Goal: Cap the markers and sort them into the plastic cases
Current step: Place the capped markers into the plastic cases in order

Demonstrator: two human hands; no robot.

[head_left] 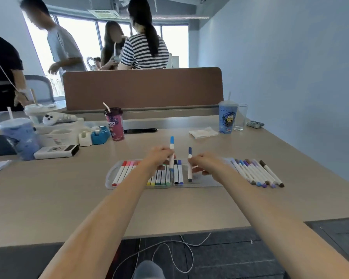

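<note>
Markers in hand: a light-blue marker [171,147] stands nearly upright in the left hand [159,156], and a dark-blue marker [189,174] stands upright in the right hand [208,163]. Both are above the cases, near each other but apart.
Left hand grip: fingers curl round the light-blue marker at mid-barrel, and the fingertips are hidden behind the hand.
Right hand grip: it pinches the dark-blue marker on its upper half, but which fingers do so is hard to make out.
Caps: each held marker shows a coloured cap on top. The lower ends are too small to tell whether they are capped.
Case on the left: the left case [109,177] is clear plastic and lies flat on the table [169,210]. Red and pink markers [124,172] lie in a row at its left. The left forearm hides its middle, with yellow and green markers [161,177] showing past it.
Case on the right: the right case [201,185] lies right beside the left case. A pair of markers [178,173], black and blue, lies at its left edge, and the right hand hides its far part.
Loose markers [256,172]: blue, purple and brown ones lie in a row on the table just right of the right case. The nearest are partly behind the right wrist.
Far side: a purple cup [115,125], a blue cup [228,117], a glass [241,117] and a black phone [140,130]. People stand beyond the divider, indistinct.
</note>
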